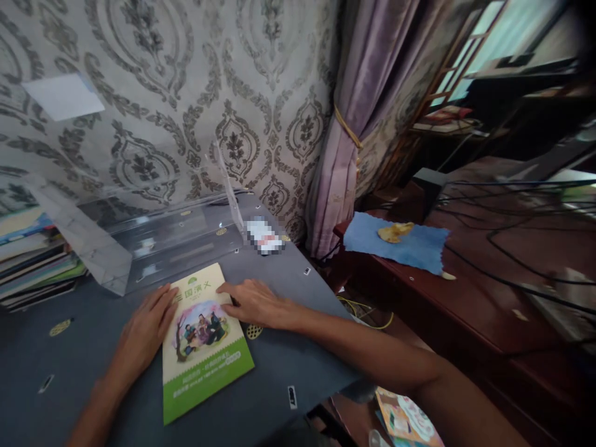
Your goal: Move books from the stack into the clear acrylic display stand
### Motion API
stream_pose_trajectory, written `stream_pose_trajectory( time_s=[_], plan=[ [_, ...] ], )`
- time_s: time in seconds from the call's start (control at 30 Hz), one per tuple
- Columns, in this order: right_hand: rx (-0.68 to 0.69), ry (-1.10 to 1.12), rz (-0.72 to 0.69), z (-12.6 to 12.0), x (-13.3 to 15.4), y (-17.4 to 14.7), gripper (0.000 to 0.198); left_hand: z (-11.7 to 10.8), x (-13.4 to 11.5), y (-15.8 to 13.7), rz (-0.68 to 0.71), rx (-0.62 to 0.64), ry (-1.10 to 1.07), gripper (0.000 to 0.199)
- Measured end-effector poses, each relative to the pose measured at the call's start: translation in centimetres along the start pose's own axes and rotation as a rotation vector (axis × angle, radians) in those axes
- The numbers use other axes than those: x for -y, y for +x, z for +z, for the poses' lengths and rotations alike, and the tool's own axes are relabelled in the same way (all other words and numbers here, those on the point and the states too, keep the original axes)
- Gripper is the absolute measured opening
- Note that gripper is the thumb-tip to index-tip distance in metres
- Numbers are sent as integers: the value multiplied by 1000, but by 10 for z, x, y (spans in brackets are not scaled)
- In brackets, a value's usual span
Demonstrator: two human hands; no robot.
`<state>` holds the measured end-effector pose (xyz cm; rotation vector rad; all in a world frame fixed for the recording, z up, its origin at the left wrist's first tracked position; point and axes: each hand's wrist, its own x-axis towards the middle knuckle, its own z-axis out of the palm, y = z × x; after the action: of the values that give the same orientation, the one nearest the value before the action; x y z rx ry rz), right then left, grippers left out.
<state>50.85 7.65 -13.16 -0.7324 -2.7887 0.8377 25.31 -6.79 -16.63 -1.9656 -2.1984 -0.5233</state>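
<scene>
A book point(205, 354) with a cream and green cover, a coloured picture of figures under a tree and Chinese characters lies shut and flat on the grey table. Along its upper left edge rests my left hand point(148, 320), fingers stretched out and fingertips on the cover. At the opposite edge, my right hand point(256, 302) touches the cover with its index finger and thumb, which are apart; its other fingers are partly hidden.
Behind the book stands a clear acrylic stand point(100, 248). Stacked books point(37, 254) are at the left, and a blurred-out white item point(265, 236) lies at the back right. A blue cloth point(395, 242) and black cables point(507, 248) lie on the reddish-brown furniture to the right.
</scene>
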Motion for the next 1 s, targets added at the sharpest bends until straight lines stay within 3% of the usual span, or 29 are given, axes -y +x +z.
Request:
stream_pose_trajectory(
  time_s=[0.07, 0.17, 0.27, 0.33, 0.47, 0.63, 0.83, 1.0],
  plan=[
    [-42, -161, -27, 1, 7, -1, 27, 3, -3, 0, -10, -17, -10, 51],
    [-116, -322, -220, 9, 18, 6, 18, 7, -8, -1, -21, -33, -2, 50],
    [-130, -369, -446, 24, 29, 24, 20, 8, -12, -2, -31, -49, -1, 47],
    [-126, -362, -496, 36, 36, 39, 25, 8, -15, -3, -42, -65, -7, 45],
    [-131, -328, -475, 53, 47, 64, 34, 8, -16, -2, -52, -80, -19, 42],
    [-94, -315, -439, 55, 50, 78, 42, 9, -15, -2, -66, -83, -32, 42],
    [-59, -247, -286, 48, 31, 76, 54, 8, -16, -3, -104, -43, -15, 41],
    [-93, -174, -218, 39, 8, 65, 53, 6, -17, -2, -93, -26, -13, 40]
  ],
)
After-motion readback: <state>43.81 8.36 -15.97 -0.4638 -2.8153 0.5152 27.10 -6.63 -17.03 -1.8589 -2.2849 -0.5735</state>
